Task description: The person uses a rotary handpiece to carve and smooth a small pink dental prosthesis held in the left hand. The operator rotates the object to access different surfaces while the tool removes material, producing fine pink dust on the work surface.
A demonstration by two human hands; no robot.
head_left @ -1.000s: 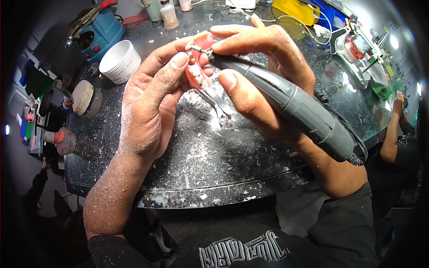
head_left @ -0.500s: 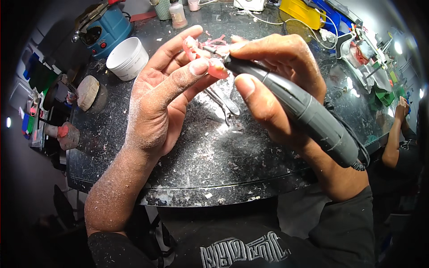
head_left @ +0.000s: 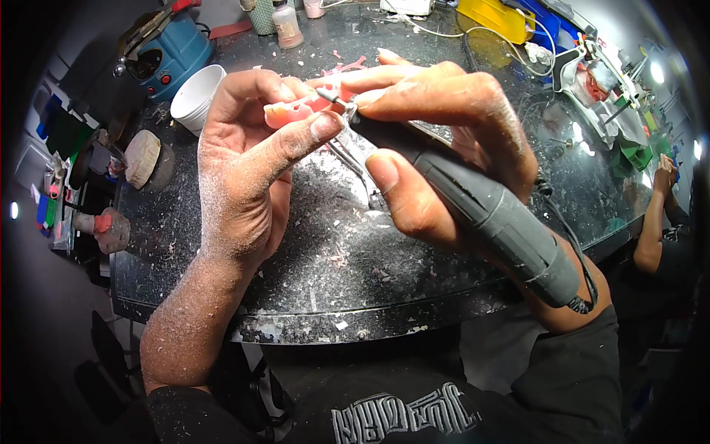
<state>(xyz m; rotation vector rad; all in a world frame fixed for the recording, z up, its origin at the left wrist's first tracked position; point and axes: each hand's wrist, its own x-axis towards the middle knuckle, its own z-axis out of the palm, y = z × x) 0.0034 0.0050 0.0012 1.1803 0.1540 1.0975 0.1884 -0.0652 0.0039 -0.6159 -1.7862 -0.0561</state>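
Note:
Between the thumb and fingers of my left hand (head_left: 248, 152), which is dusted with pale powder, is a pink denture (head_left: 290, 112) with some light teeth showing. My right hand (head_left: 451, 118) is closed round a black rotary handpiece (head_left: 473, 189) with a cord at its rear end. The handpiece's metal bur (head_left: 327, 95) is at the denture, close to my left fingertips; whether it touches is hard to tell. Part of the denture is hidden behind my fingers. Under my hands, metal hand tools (head_left: 351, 163) lie on the table.
Powder and chips cover the dark table (head_left: 318, 274). A white tub (head_left: 197, 100), a blue machine (head_left: 168, 63) and a round plaster piece (head_left: 143, 158) stand left. At the back are a bottle (head_left: 287, 26) and a yellow bin (head_left: 497, 21). Another person's arm (head_left: 652, 222) shows far right.
My left hand has turned the denture and shifted slightly left, its fingers now more curled. The handpiece has moved left and down with my right hand, its bur now at another part of the denture.

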